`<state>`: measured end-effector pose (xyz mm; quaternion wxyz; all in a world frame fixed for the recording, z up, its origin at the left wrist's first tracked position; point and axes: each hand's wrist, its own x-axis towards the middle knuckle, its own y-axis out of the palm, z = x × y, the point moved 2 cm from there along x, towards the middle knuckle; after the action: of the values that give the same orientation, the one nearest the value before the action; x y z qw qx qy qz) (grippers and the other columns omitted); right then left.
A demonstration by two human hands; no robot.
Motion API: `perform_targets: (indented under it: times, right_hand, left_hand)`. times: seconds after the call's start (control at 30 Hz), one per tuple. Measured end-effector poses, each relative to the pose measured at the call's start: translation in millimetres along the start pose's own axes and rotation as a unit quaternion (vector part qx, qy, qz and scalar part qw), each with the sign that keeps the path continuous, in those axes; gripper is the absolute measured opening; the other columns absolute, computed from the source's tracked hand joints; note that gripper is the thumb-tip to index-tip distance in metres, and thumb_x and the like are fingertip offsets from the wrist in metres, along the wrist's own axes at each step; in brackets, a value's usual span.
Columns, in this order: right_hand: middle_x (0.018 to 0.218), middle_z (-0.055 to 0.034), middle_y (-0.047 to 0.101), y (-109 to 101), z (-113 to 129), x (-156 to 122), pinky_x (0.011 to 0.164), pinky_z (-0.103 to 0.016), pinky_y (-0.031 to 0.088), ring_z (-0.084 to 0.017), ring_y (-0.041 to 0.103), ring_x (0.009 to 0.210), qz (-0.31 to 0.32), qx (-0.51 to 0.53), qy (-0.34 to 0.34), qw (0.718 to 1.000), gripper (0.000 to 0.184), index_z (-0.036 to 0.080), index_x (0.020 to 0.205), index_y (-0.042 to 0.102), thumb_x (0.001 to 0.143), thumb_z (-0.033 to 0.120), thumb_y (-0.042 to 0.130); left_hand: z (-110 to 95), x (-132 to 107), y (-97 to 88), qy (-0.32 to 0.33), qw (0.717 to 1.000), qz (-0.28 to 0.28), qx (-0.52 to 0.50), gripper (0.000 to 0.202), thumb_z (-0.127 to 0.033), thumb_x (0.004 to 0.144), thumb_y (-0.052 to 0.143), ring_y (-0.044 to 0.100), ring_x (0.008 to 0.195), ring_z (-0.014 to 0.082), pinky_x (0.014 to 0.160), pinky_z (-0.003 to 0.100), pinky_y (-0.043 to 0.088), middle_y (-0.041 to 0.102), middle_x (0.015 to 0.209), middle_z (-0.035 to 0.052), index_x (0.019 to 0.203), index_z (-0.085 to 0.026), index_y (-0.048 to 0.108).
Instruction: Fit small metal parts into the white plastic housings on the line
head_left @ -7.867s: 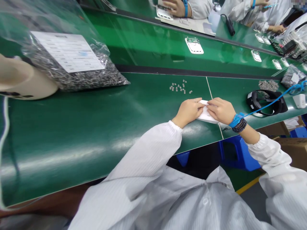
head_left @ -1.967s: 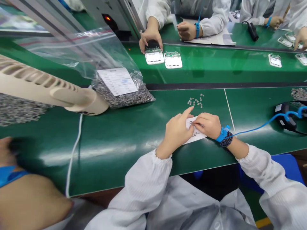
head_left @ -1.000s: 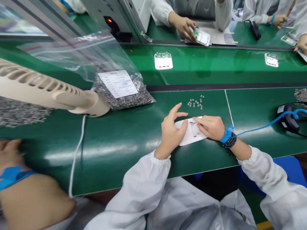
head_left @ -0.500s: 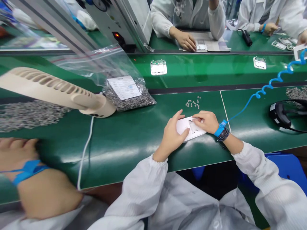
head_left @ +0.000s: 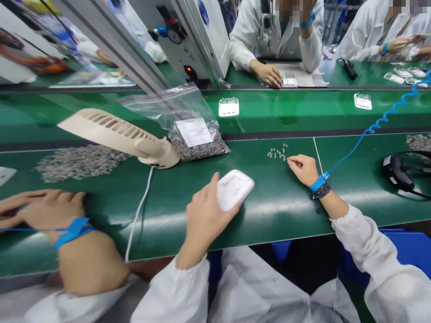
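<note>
Left hand (head_left: 204,215) grasps the white casing (head_left: 235,188) by its near end, low over the green surface (head_left: 269,211). Right hand (head_left: 303,168) reaches to the small metal clips (head_left: 278,152) farther right, fingertips at their edge; whether they pinch one cannot be told. Picking a clip seems the step in hand, and lifting just one calls for a fine pinch.

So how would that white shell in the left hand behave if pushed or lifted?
The white shell is probably stiff and light: the left hand grips it by one end alone. Smooth and rounded, it would likely slide easily on the glossy green mat. Being flat and wide, it seems unlikely to roll.
</note>
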<state>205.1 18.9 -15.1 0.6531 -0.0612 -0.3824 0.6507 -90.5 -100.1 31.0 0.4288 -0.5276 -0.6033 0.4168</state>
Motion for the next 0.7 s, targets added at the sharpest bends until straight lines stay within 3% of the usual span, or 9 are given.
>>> perform_targets:
  times: [0.07, 0.13, 0.23, 0.3, 0.37, 0.5, 0.6, 0.7]
  right_hand:
    - [0.068, -0.0017, 0.067, 1.2, 0.4, -0.4, 0.063, -0.027, 0.043, -0.014, 0.057, 0.059, 0.004, -0.002, -0.005, 1.000, 0.020, 0.020, 0.086, 0.079, 0.090, 0.028, 0.061]
    - [0.068, -0.0016, 0.067, 2.6, 1.0, -0.5, 0.063, -0.026, 0.043, -0.014, 0.057, 0.060, 0.009, -0.008, -0.011, 1.000, 0.019, 0.020, 0.088, 0.079, 0.091, 0.027, 0.061]
    - [0.069, -0.0012, 0.068, 4.4, 1.0, -0.6, 0.065, -0.026, 0.043, -0.014, 0.058, 0.062, 0.020, -0.025, -0.012, 0.999, 0.018, 0.020, 0.090, 0.079, 0.091, 0.025, 0.062]
    - [0.070, -0.0010, 0.069, 4.8, 0.3, -0.7, 0.066, -0.025, 0.043, -0.013, 0.059, 0.063, 0.027, -0.035, -0.009, 0.999, 0.017, 0.020, 0.090, 0.080, 0.090, 0.024, 0.063]
    - [0.071, -0.0010, 0.069, 4.6, -0.9, -0.6, 0.066, -0.025, 0.043, -0.013, 0.059, 0.063, 0.032, -0.041, -0.003, 0.999, 0.016, 0.020, 0.091, 0.080, 0.089, 0.022, 0.064]
    - [0.072, -0.0009, 0.070, 3.4, -2.6, 0.5, 0.066, -0.025, 0.042, -0.013, 0.059, 0.064, 0.042, -0.049, 0.008, 0.998, 0.017, 0.020, 0.093, 0.080, 0.089, 0.021, 0.064]
    - [0.074, -0.0011, 0.070, 3.0, -2.4, 1.5, 0.067, -0.025, 0.042, -0.014, 0.060, 0.066, 0.054, -0.060, 0.017, 0.997, 0.017, 0.020, 0.094, 0.080, 0.090, 0.021, 0.064]
    - [0.076, -0.0013, 0.072, 3.4, -1.2, 1.7, 0.067, -0.025, 0.042, -0.014, 0.062, 0.069, 0.070, -0.067, 0.027, 0.995, 0.018, 0.021, 0.095, 0.080, 0.090, 0.020, 0.063]
  left_hand:
    - [31.5, -6.8, -10.2, -0.074, 0.997, -0.026, 0.000, 0.090, -0.058, 0.086, 0.060, 0.053, 0.124, 0.0531, 0.094, 0.068, 0.047, 0.057, 0.137, 0.0269, 0.159, -0.019, 0.025]
    - [54.8, -11.6, -21.1, -0.142, 0.989, -0.034, -0.007, 0.094, -0.062, 0.085, 0.059, 0.048, 0.127, 0.0582, 0.095, 0.076, 0.042, 0.053, 0.143, 0.0237, 0.161, -0.026, 0.017]
    - [72.4, -13.7, -35.2, -0.217, 0.975, -0.037, -0.022, 0.104, -0.066, 0.079, 0.063, 0.037, 0.135, 0.0624, 0.096, 0.083, 0.036, 0.038, 0.159, 0.0125, 0.159, -0.042, 0.002]
    - [78.1, -11.7, -39.5, -0.248, 0.967, -0.043, -0.029, 0.106, -0.066, 0.077, 0.064, 0.032, 0.137, 0.0629, 0.097, 0.084, 0.034, 0.029, 0.164, 0.0091, 0.158, -0.045, -0.002]
    - [83.7, -7.4, -37.9, -0.263, 0.962, -0.061, -0.031, 0.104, -0.065, 0.078, 0.063, 0.031, 0.138, 0.0621, 0.098, 0.084, 0.032, 0.027, 0.165, 0.0096, 0.158, -0.043, 0.000]
    - [96.9, 4.4, -24.2, -0.251, 0.955, -0.157, -0.021, 0.095, -0.063, 0.080, 0.061, 0.031, 0.140, 0.0558, 0.104, 0.080, 0.032, 0.033, 0.162, 0.0117, 0.158, -0.036, 0.014]
    - [102.0, 11.0, -17.2, -0.272, 0.934, -0.232, 0.002, 0.088, -0.056, 0.077, 0.061, 0.034, 0.141, 0.0517, 0.104, 0.075, 0.035, 0.041, 0.157, 0.0170, 0.155, -0.026, 0.032]
    - [97.3, 15.1, -16.4, -0.268, 0.925, -0.268, 0.019, 0.084, -0.049, 0.076, 0.058, 0.035, 0.142, 0.0515, 0.104, 0.073, 0.033, 0.043, 0.154, 0.0235, 0.151, -0.015, 0.042]
